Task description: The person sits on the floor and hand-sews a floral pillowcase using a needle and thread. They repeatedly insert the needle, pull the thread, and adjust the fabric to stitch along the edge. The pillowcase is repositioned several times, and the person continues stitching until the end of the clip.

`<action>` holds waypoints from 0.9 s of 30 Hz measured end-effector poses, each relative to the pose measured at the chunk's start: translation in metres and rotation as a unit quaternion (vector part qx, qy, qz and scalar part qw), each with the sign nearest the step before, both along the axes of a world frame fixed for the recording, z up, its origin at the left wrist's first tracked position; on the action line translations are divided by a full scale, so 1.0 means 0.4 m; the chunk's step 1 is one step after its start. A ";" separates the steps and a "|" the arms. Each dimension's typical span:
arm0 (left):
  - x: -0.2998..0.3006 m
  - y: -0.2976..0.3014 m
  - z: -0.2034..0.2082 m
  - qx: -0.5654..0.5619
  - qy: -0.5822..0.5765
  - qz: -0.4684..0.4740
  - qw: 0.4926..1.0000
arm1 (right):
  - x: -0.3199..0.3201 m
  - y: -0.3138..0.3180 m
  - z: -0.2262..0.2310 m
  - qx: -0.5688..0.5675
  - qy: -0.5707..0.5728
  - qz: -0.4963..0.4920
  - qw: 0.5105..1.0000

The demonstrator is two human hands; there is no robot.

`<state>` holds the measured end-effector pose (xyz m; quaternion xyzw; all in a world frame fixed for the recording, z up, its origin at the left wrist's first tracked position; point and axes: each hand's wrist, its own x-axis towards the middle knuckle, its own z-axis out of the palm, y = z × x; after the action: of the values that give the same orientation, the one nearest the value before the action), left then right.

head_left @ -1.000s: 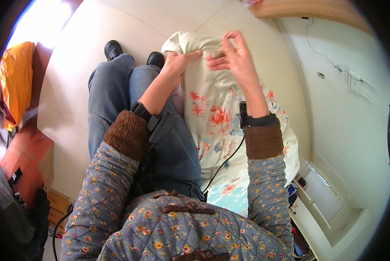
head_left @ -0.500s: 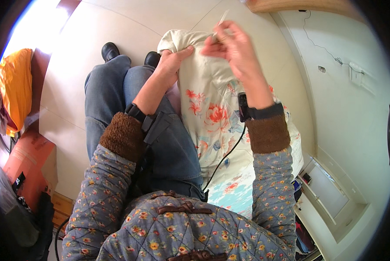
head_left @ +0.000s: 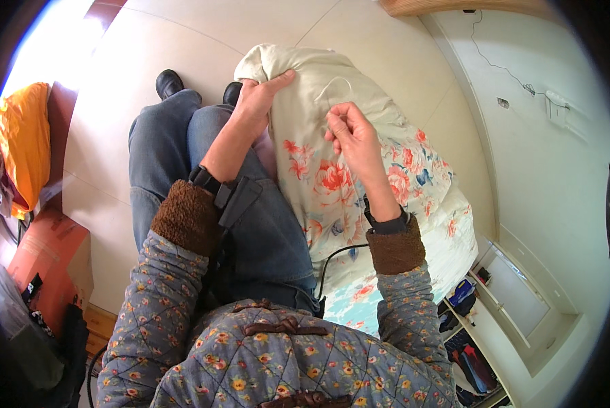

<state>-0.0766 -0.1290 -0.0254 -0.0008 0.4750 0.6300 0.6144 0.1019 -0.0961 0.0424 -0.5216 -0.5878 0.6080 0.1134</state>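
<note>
A cream quilt (head_left: 335, 178) with red and blue flowers lies over my lap and to its right. My left hand (head_left: 256, 103) is closed on its far left edge, the thumb on top and the fingers hidden beneath the cloth. Above the quilt my right hand (head_left: 353, 139) is closed in a pinch, the thumb pressed to the curled fingers. A pale thread (head_left: 336, 78) loops over the cloth just beyond those fingertips. Whether a needle is in the pinch I cannot make out.
Orange cloth (head_left: 26, 139) hangs at the left above a reddish box (head_left: 50, 248). A black cable (head_left: 339, 253) runs from my right wrist across the quilt. Open shelving (head_left: 478, 340) stands at the lower right, beside a pale wall (head_left: 549, 183).
My right hand has come down toward me, from beyond the quilt's far edge to over its middle. My left hand keeps its hold, shifted slightly left, and more of the quilt shows.
</note>
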 end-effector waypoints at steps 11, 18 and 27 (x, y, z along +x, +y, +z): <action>0.004 0.003 -0.008 0.014 0.019 0.013 1.000 | 0.011 -0.004 -0.027 0.010 -0.032 0.032 0.999; 0.020 -0.011 -0.019 0.048 0.331 -0.033 0.942 | -0.020 0.004 -0.061 -0.013 -0.003 -0.026 1.000; 0.045 -0.040 0.009 0.060 0.559 -0.112 0.820 | -0.033 -0.003 -0.102 -0.025 -0.020 -0.046 0.998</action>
<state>-0.0584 -0.1452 -0.0219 0.4414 0.6948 0.4763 0.3090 0.0889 -0.0973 0.0018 -0.5632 -0.5499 0.6057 0.1166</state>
